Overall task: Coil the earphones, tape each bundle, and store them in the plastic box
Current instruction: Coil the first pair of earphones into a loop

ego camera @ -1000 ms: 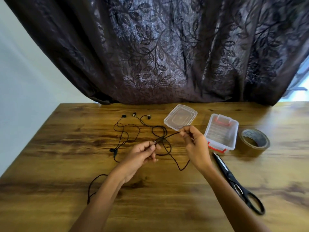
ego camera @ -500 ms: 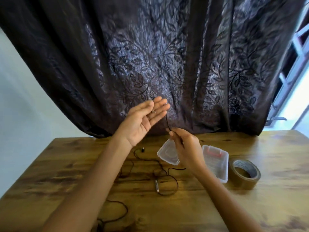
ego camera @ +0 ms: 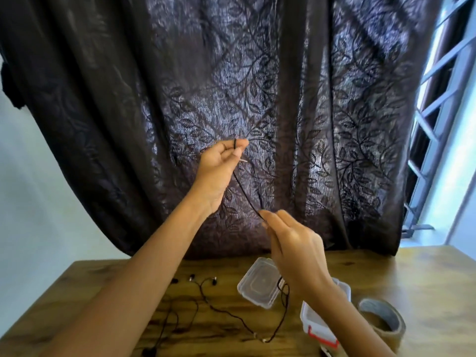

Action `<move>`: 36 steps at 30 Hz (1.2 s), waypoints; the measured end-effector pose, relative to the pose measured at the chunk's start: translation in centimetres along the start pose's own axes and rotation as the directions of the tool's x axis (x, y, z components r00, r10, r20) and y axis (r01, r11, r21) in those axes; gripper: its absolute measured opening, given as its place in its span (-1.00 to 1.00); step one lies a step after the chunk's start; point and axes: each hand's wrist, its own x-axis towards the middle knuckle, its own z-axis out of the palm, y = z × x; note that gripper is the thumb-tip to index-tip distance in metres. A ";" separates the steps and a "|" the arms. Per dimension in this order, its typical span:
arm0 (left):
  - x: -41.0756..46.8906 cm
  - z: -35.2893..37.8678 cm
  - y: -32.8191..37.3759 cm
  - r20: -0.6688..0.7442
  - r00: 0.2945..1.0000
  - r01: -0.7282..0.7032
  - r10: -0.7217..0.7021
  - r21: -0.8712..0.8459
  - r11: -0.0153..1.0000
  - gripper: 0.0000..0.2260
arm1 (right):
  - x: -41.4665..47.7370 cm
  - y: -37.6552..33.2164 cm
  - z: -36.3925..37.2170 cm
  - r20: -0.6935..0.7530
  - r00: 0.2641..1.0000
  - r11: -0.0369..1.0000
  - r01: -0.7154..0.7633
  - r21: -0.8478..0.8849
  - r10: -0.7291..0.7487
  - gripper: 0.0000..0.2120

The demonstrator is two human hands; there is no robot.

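My left hand (ego camera: 219, 166) is raised high before the curtain, pinching the plug end of a black earphone cable (ego camera: 243, 190) between thumb and fingertips. The cable runs taut down to my right hand (ego camera: 293, 243), which pinches it lower and hovers above the table. From there the cable drops to the wooden table (ego camera: 425, 274), where the rest of the earphones (ego camera: 221, 311) lie in loose loops with the earbuds at the back. The clear plastic box (ego camera: 313, 322) with red clips stands open, partly behind my right wrist. Its lid (ego camera: 257, 284) lies to its left.
A roll of brown packing tape (ego camera: 383, 318) stands on the table to the right of the box. A dark patterned curtain (ego camera: 257, 99) hangs behind the table. A window with bars (ego camera: 438, 124) is at the right. The table's left edge runs diagonally.
My left hand has risen and closed on the cable end, after being open half a second ago. The right hand lifted too, drawing the cable taut. The camera tilted upward; the scissors have left the view.
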 end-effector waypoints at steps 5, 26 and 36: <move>-1.4 0.6 -1.3 0.155 0.988 -0.017 -0.022 0.249 0.968 -0.84 | 3.7 0.4 -2.6 -0.122 0.989 0.996 0.087 -0.009 -0.088 -0.81; -2.3 0.2 3.3 0.364 0.929 0.160 -0.069 -0.225 0.961 -0.71 | 11.1 3.3 -1.4 0.450 0.871 0.407 -0.490 0.771 0.197 -0.77; -0.3 -1.0 3.5 0.213 0.976 0.137 -0.043 -0.450 0.883 -0.69 | 6.0 2.1 2.2 0.492 0.842 0.471 -0.534 0.702 0.220 -0.73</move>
